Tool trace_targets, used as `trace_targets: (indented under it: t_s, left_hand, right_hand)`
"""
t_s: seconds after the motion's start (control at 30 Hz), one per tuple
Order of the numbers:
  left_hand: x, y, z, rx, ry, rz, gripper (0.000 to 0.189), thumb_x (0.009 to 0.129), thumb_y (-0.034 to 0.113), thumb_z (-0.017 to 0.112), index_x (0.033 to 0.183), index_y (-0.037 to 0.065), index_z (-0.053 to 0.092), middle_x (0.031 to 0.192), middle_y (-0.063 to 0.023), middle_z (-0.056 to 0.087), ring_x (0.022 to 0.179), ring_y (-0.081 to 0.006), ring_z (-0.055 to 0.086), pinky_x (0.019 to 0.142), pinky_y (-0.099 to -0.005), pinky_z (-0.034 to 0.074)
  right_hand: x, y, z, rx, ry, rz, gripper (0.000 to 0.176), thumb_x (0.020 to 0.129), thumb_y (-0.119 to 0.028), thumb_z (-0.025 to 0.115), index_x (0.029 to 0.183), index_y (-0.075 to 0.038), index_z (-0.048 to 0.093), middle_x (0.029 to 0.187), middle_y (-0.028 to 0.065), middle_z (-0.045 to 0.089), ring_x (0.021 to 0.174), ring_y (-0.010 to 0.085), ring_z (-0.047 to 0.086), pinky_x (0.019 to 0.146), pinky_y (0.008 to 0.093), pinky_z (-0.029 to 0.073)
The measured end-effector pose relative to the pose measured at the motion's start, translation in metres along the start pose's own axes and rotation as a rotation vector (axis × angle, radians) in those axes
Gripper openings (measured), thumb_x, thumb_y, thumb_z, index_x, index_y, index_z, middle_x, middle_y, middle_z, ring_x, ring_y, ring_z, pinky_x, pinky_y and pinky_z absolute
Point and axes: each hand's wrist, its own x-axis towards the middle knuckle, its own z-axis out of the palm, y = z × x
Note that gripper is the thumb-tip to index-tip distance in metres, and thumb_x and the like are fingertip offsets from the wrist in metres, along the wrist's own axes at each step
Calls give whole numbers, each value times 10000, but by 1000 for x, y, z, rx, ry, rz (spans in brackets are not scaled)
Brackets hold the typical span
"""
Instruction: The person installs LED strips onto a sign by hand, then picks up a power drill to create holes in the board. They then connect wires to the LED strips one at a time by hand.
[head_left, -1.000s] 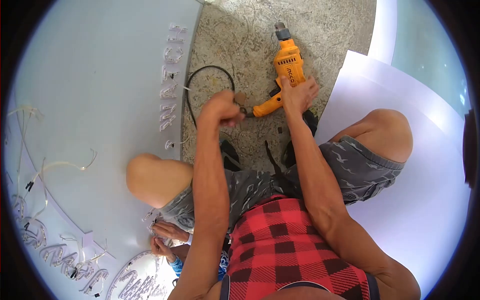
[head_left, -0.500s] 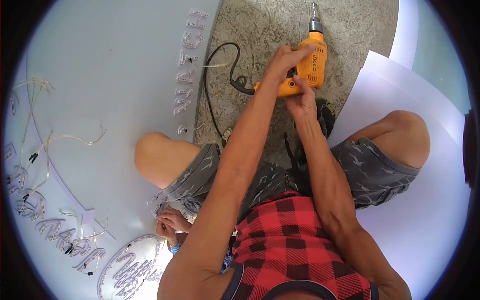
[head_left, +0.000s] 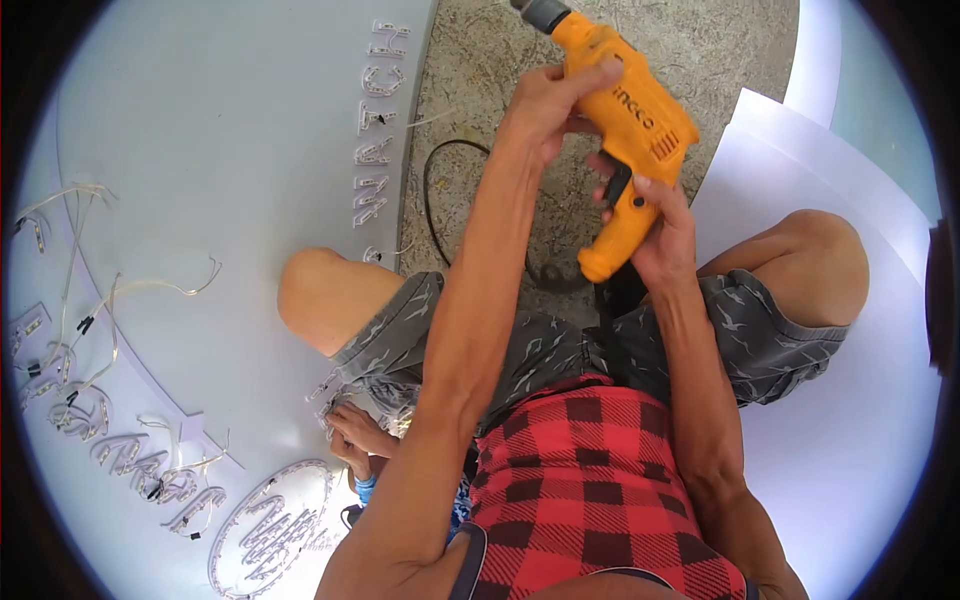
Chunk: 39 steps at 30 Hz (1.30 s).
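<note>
An orange power drill (head_left: 640,120) with a black trigger is held up above the floor, its chuck (head_left: 545,12) pointing to the upper left and cut by the frame's edge. My left hand (head_left: 545,110) is closed around the front of the drill's body, thumb on top. My right hand (head_left: 668,235) wraps the handle (head_left: 620,240), its fingers curled by the trigger. The black power cord (head_left: 432,180) loops down on the concrete floor. Any bit in the chuck is out of view.
Left lies a large pale panel (head_left: 230,150) with LED-lit letters (head_left: 375,135) and loose wires (head_left: 150,287). Another person's hands (head_left: 355,435) touch small letters at lower left. White sheets (head_left: 780,170) lie to the right. My knees flank the concrete floor (head_left: 480,60).
The drill has come up closer to me and turned, its chuck swinging from pointing straight ahead to the upper left. Both hands moved with it; my right hand now wraps the handle.
</note>
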Motion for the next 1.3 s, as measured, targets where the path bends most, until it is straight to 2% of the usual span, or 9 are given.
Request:
trace_targets:
  t_s: [0.03, 0.1, 0.13, 0.23, 0.4, 0.47, 0.53, 1.03, 1.3]
  left_hand:
    - [-15, 4, -1, 95, 36, 9, 577, 847, 348, 815, 1202, -68, 632, 1077, -153, 709, 909, -258, 716, 785, -397, 594]
    - [-35, -4, -7, 86, 91, 28, 564, 824, 336, 834, 1153, -83, 650, 1046, -162, 715, 897, -262, 727, 764, -389, 609]
    - [-42, -10, -11, 71, 134, 49, 552, 802, 324, 853, 1104, -99, 668, 1014, -172, 722, 885, -266, 738, 742, -380, 624]
    - [-59, -27, -25, -43, 207, 35, 496, 838, 262, 820, 1143, -92, 655, 1034, -164, 720, 896, -254, 739, 724, -371, 634]
    - [-78, -40, -43, -152, 326, 53, 467, 868, 222, 790, 1188, -81, 635, 1066, -159, 717, 900, -235, 740, 735, -364, 639]
    - [-80, -39, -50, -139, 306, 56, 494, 909, 267, 759, 1237, -66, 598, 1130, -149, 705, 966, -251, 731, 813, -424, 633]
    - [-79, -40, -55, -149, 311, 67, 494, 912, 265, 756, 1246, -61, 592, 1136, -147, 704, 970, -252, 730, 814, -422, 633]
    - [-82, -42, -69, -187, 359, 100, 487, 930, 268, 740, 1264, -49, 581, 1163, -142, 698, 1006, -253, 724, 857, -434, 628]
    - [-79, -51, -72, -233, 376, 175, 487, 938, 286, 719, 1277, -37, 584, 1179, -126, 696, 1038, -243, 702, 882, -415, 588]
  right_hand:
    - [-5, 4, -4, 53, -12, 113, 527, 932, -179, 625, 1414, -24, 479, 1237, 231, 666, 887, 258, 691, 736, 345, 560]
    - [-14, 10, -2, 201, 17, 351, 450, 924, -169, 650, 1337, -27, 542, 1143, 191, 689, 830, 248, 701, 664, 343, 570]
    - [-16, 17, -2, 205, 14, 349, 450, 924, -169, 650, 1337, -27, 542, 1143, 191, 689, 830, 248, 701, 664, 343, 570]
    - [-15, 33, 1, 112, 98, 396, 405, 919, -257, 721, 1235, -30, 607, 893, 87, 644, 795, 225, 702, 501, 317, 554]
    - [-4, 35, 2, -63, 49, 460, 388, 913, -252, 734, 1189, -9, 613, 911, 93, 655, 729, 208, 694, 458, 291, 528]
    - [-1, 37, 4, -84, 18, 447, 389, 916, -264, 734, 1183, -11, 608, 907, 96, 657, 706, 206, 692, 438, 285, 515]
    - [1, 38, 5, -123, -14, 459, 382, 915, -247, 734, 1186, -9, 607, 904, 97, 655, 710, 205, 693, 442, 288, 518]
    - [13, 45, 12, -136, -38, 459, 345, 879, -219, 782, 1100, 7, 645, 869, 95, 650, 681, 194, 687, 433, 281, 512]
    - [13, 47, 14, -164, -96, 436, 332, 885, -155, 763, 1146, -1, 629, 900, 88, 656, 692, 192, 680, 437, 270, 500]
